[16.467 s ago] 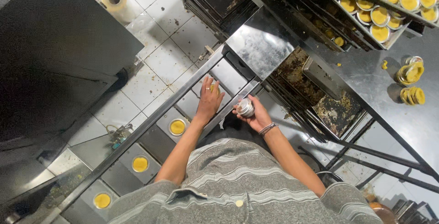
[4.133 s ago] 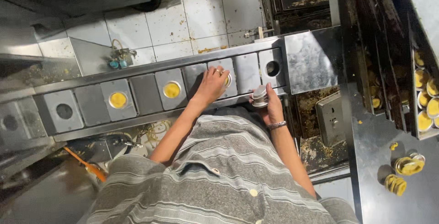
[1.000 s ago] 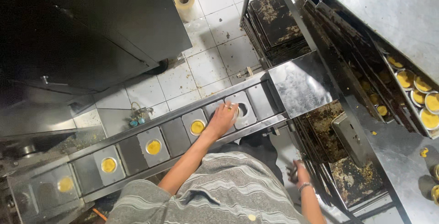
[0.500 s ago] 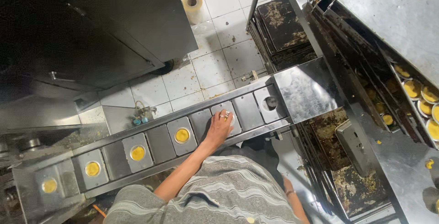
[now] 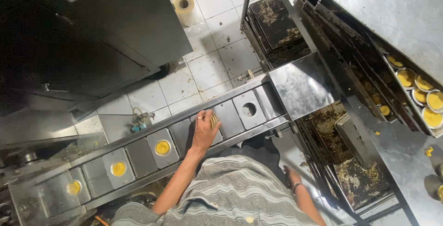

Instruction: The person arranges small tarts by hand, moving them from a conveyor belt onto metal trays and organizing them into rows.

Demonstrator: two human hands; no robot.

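Left hand at frame centre, fingers closed around a yellow tart cup on the conveyor plate, right hand lower right, grip not visible

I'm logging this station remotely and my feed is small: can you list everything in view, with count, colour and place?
Conveyor track: one, steel, running diagonally with square mould plates.
Filled cups: three, yellow, in plates left of the hand.
Cup under hand: one, yellow, partly covered.
Empty mould hole: one, dark, right of the hand.
Tray of filled tart shells: one, yellow shells, rack at right.
Stacked baking trays: several, dark and crusted, on the floor.
Roll of film: one, pale, on the tiles.
Dark cabinet: one, upper left.
Left hand: on the cup.
Right hand: low by the person's side; grip unclear.
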